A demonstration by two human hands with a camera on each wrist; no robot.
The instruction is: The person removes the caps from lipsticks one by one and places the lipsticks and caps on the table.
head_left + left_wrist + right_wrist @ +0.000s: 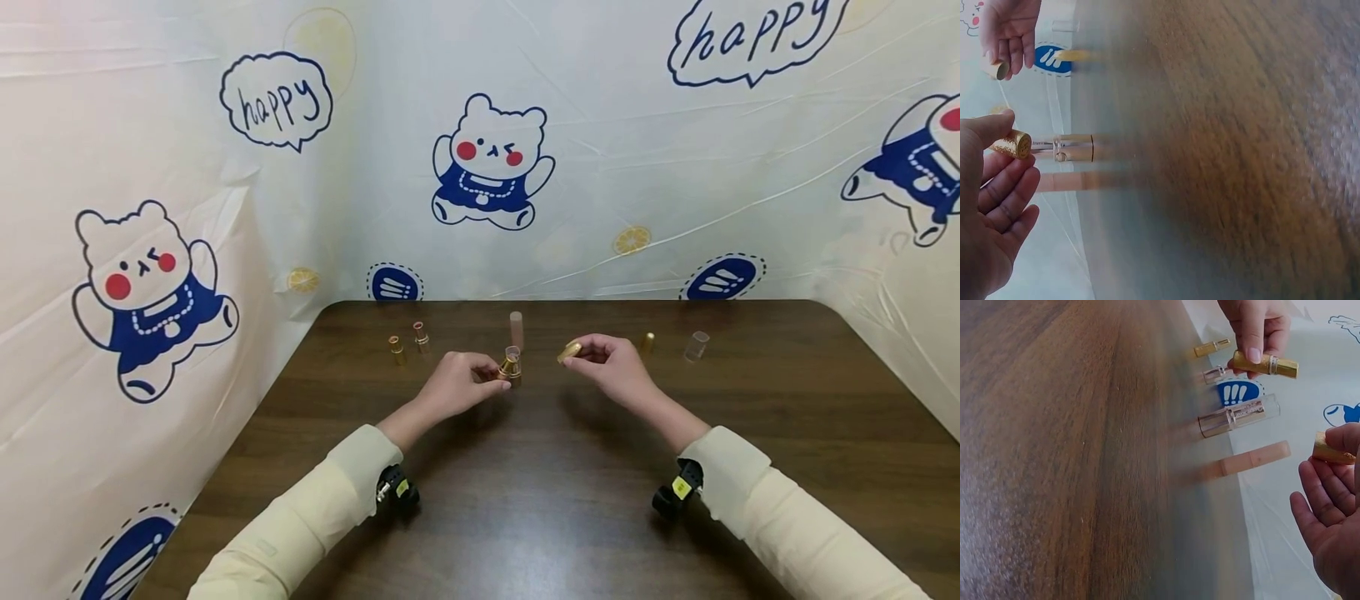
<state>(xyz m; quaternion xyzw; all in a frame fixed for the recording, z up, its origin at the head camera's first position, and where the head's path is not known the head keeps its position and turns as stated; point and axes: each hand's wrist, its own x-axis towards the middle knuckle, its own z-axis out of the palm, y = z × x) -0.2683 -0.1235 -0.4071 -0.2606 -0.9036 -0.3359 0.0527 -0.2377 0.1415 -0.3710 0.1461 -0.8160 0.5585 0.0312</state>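
Observation:
My left hand (459, 385) pinches an uncapped gold lipstick (1252, 361) between thumb and fingers, held tilted above the table. In the right hand (621, 375), thumb and fingers pinch a gold lipstick cap (570, 352); its hollow end (1001, 70) shows in the left wrist view. The hands are apart. Just beyond the left hand, a lipstick with a clear cap (1241, 416) stands upright on the table. Behind it is a slim pinkish tube (517, 327), also upright.
On the dark wooden table (510, 517), an uncapped gold lipstick (397, 351) and an uncapped rose-gold lipstick (421, 337) stand at the back left. At the back right stand a small gold cap (648, 342) and a clear cap (697, 346). A printed curtain (585, 192) hangs behind.

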